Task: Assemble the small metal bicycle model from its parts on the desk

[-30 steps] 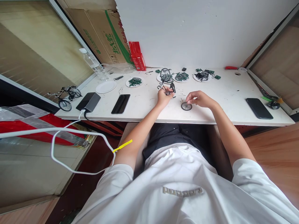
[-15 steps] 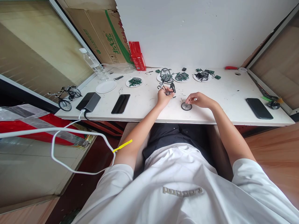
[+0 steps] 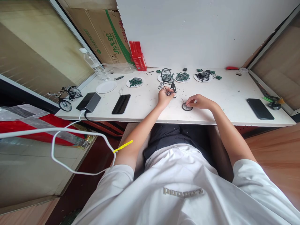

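Observation:
My left hand (image 3: 164, 97) is closed around a part-built black model bicycle (image 3: 172, 87), held up over the white table. A spoked wheel (image 3: 166, 75) stands at the bicycle's far end. To the right, a loose spoked wheel (image 3: 186, 107) lies flat on the tabletop. The fingers of my right hand (image 3: 198, 102) are pinched together at this wheel's upper right part and partly cover it. Small loose bits are scattered on the table between my hands.
White plates hold green parts (image 3: 136, 82), (image 3: 182, 77) and black parts (image 3: 202, 76). An assembled model bicycle (image 3: 65, 97), a grey box-shaped device (image 3: 89, 102) and a phone (image 3: 121, 104) are at left. Another phone (image 3: 260, 109) lies at right. A white cable (image 3: 81, 130) hangs at left.
My right hand has lowered slightly over the loose wheel, covering more of it. My left hand and the model bicycle have stayed nearly still.

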### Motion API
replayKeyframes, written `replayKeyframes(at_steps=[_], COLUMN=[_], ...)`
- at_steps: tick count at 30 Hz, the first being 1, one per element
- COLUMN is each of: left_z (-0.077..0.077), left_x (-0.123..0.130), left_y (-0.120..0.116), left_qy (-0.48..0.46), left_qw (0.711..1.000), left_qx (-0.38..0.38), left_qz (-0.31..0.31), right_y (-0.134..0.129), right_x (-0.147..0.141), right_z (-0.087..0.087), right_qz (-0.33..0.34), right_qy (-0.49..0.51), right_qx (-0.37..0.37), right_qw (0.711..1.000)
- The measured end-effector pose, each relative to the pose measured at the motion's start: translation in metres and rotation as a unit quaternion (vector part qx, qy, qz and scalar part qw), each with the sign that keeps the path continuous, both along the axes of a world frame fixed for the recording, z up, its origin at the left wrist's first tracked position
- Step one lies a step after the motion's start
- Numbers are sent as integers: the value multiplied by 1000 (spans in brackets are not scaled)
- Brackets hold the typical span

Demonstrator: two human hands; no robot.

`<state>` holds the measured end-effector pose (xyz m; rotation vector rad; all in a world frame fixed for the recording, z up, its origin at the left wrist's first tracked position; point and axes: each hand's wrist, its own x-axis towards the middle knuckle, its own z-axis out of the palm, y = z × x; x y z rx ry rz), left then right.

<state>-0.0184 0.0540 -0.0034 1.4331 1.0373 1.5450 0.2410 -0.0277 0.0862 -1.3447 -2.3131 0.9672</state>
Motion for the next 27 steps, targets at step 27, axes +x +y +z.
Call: replayKeyframes(at_steps=[27], left_z=[-6], left_x=[-1], left_y=[4], left_qy=[-13], left_qw=[1000], left_qx=[14], left_qz=[-7], right_y=[6], right_x=[-2], right_z=[-13], right_qz=[-21], right_qy=[-9], right_qx=[-21], right_qw=[1000])
